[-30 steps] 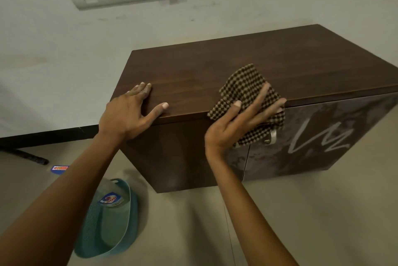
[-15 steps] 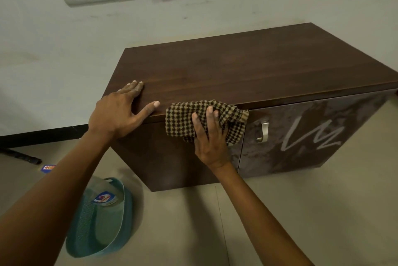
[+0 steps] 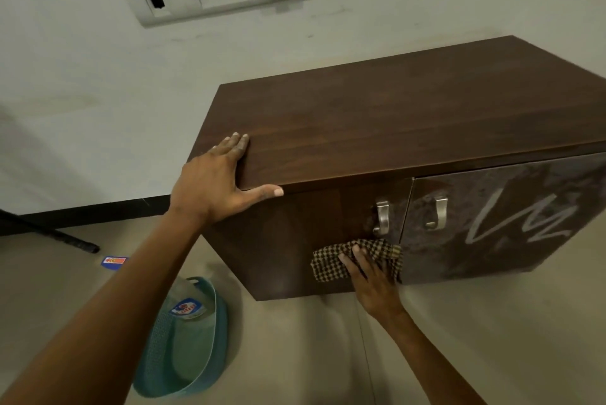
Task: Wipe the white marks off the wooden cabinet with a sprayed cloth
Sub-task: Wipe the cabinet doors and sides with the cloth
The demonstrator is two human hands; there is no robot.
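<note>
The checked cloth [image 3: 355,259] is pressed flat against the cabinet [image 3: 393,129] door by the right hand [image 3: 372,280] — white marks [image 3: 518,224] lie to its right; the left hand [image 3: 216,185] is spread open on the top.

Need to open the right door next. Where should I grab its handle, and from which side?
Hook the fingers behind the handle at its curled lower end, coming from below and in front. It is a J-shaped metal strip fixed at the top, its lower tip standing off the right door.

Dim, even indoor light with a greenish cast; soft shadows lie under the cabinet [image 3: 393,129] and beside the basket [image 3: 183,339]. Wide-angle distortion bends the frame edges, and the right side is slightly blurred.
</note>
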